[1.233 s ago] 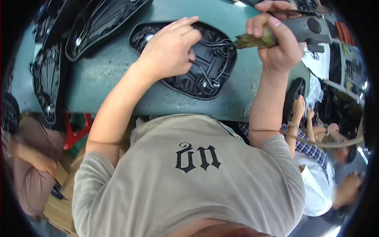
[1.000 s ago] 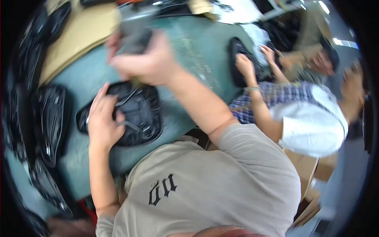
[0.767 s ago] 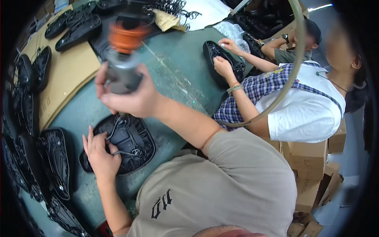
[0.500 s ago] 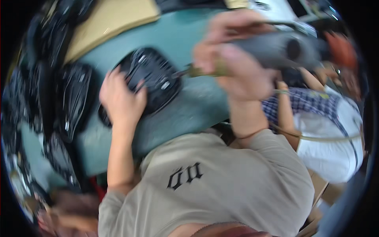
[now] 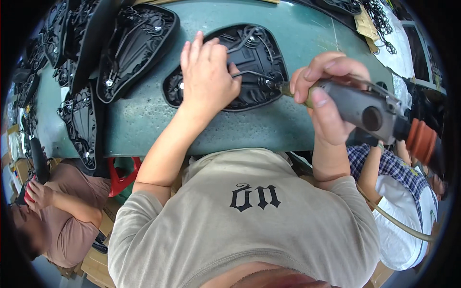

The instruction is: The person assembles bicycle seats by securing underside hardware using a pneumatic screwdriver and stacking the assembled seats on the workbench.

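A black bicycle saddle (image 5: 247, 98) lies upside down on the green table, its narrow end to the left. Bent metal rails (image 5: 257, 73) cross its underside. My left hand (image 5: 207, 72) rests on the saddle's left part, fingers stretched out and apart over the far edge, thumb beside a rail. Wrapped in my right hand (image 5: 331, 96) is a grey power screwdriver (image 5: 357, 106) with a red-brown rear collar. Its tip meets the fastening at the wide right end of the saddle; my fingers guide the brassy front sleeve.
More upturned black saddles (image 5: 137, 53) crowd the left of the green table (image 5: 139, 129). A tan hose (image 5: 398, 221) runs at the right. One person (image 5: 72, 211) is at lower left, another (image 5: 394, 192) at right. Black chain-like parts (image 5: 379, 21) lie far right.
The view has shifted and sharpened; the saddle and my left hand now appear farther right. The screwdriver sits lower in view, its tip now at the saddle's fastening.
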{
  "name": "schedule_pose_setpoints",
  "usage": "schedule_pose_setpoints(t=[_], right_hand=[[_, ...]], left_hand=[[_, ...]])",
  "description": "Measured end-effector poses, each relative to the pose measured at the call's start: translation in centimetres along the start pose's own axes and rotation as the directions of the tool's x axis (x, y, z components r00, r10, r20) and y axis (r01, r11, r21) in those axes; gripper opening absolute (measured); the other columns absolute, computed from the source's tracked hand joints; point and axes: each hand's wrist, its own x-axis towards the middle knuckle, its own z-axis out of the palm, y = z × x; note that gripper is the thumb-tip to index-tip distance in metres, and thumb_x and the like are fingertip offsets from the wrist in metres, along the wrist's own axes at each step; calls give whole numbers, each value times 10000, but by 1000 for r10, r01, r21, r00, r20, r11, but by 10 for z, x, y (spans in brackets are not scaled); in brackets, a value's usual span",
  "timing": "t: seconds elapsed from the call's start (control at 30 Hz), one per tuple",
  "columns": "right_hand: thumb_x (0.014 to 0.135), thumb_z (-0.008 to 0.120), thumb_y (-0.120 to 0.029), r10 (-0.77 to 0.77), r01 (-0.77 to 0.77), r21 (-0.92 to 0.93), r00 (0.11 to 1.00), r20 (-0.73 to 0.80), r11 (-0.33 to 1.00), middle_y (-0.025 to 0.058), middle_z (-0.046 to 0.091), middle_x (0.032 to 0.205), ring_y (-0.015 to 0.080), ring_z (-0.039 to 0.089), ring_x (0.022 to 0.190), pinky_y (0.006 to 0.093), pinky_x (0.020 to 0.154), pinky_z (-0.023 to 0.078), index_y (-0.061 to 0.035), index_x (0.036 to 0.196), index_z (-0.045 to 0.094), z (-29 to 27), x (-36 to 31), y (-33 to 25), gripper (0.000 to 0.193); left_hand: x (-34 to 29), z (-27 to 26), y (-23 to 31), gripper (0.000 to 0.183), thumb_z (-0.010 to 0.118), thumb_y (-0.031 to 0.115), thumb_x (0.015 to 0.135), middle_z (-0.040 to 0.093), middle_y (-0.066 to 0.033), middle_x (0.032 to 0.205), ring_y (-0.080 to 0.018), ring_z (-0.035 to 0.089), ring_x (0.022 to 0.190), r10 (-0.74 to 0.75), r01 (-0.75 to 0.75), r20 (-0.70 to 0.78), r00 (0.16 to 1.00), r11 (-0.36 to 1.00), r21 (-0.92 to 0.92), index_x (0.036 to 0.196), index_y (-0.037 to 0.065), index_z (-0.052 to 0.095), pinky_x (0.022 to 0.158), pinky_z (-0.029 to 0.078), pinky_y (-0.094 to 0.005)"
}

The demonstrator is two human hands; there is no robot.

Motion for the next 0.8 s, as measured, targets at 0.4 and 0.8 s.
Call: schedule_pose_setpoints(t=[0.4,0.8], right_hand=[[835,649,105,-17,20,109,999,-29,994,129,613,862,180,648,639,325,608,568,-18,996,542,8,-5,23,229],[890,600,60,-163,152,-80,977,-140,985,215,585,1051,202,600,645,345,621,528,31,1271,500,-38,-13,-21,396]], left_hand=[[1,-5,7,363,713,101,725,634,-244,1237,-475,506,1342,-13,12,-45,999,999,-32,1047,-19,597,1154,336,-619],[-14,-77,-15,239,772,144,666,683,-88,922,-409,550,1317,47,-48,-11,999,982,-182,848,83,629,1072,411,-535]])
